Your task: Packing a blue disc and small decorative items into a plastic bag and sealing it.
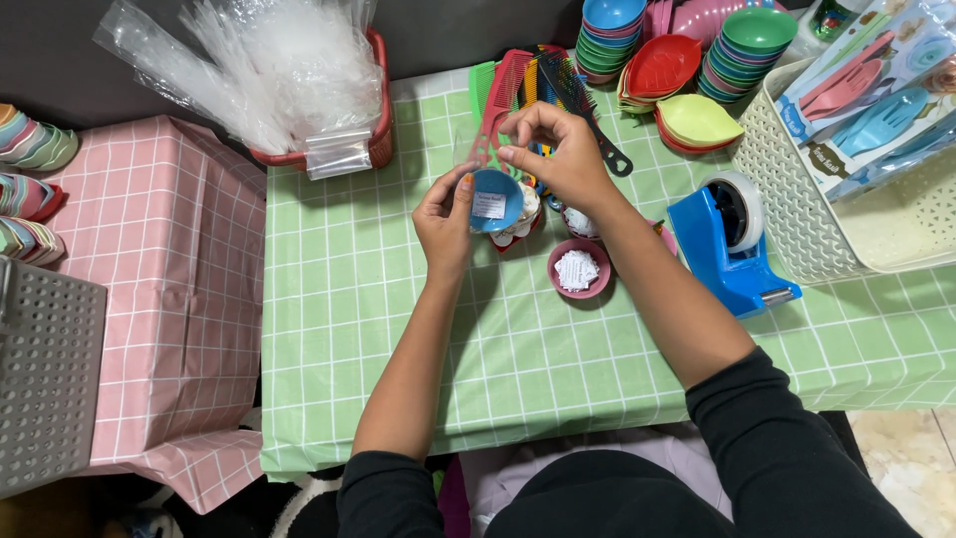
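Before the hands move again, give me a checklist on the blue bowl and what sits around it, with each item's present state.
1. Left hand grips the small blue bowl: ok, fingers wrap its left rim.
2. White paper slip inside the bowl: ok, it lies against the inner face.
3. Right hand free of other things: cannot tell, its fingertips pinch together above the bowl and whatever is between them is too small to see.
4. Pink dish of paper slips within reach: ok, it stands on the green checked table just below the right wrist.
5. Blue tape dispenser upright: ok, to the right of the forearm.
6. Combs clear of the hands: ok, behind them.
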